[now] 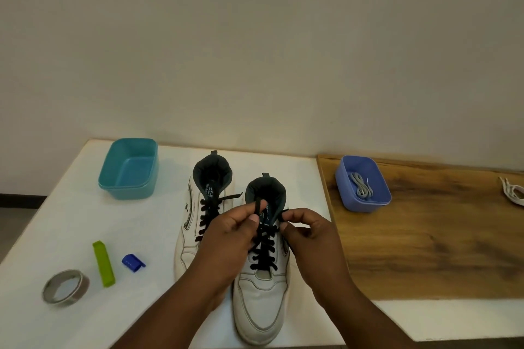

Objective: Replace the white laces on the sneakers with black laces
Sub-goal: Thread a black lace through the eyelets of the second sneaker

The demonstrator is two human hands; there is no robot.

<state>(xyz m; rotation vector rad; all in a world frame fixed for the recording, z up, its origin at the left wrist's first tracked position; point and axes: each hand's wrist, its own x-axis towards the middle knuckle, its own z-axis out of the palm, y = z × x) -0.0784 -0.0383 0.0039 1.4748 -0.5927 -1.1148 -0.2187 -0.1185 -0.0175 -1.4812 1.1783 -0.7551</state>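
The black lace (263,246) on the nearer sneaker (262,292) is threaded nearly to the top, criss-crossed over the tongue, and I have one end in each hand. My left hand (229,235) pinches its end between thumb and forefinger, sticking up just above the collar; my right hand (304,228) pinches the other end at the top eyelet on its side. The lace is light, soft and limp, so I judge it best held close to the stiff tip, where it can be steered through a hole. The other sneaker (195,224) stands just beside, touching or nearly so, already laced in black with loose ends at the top. Both sit on the white table (71,221). Out to my right, a blue tub (363,184) on the wooden board (425,235) holds a pale lace (361,187); another white lace (513,193) lies at the board's far edge. To my left are a teal tub (127,168), a green clip (103,263), a small blue clip (132,262) and a roll of tape (65,287).
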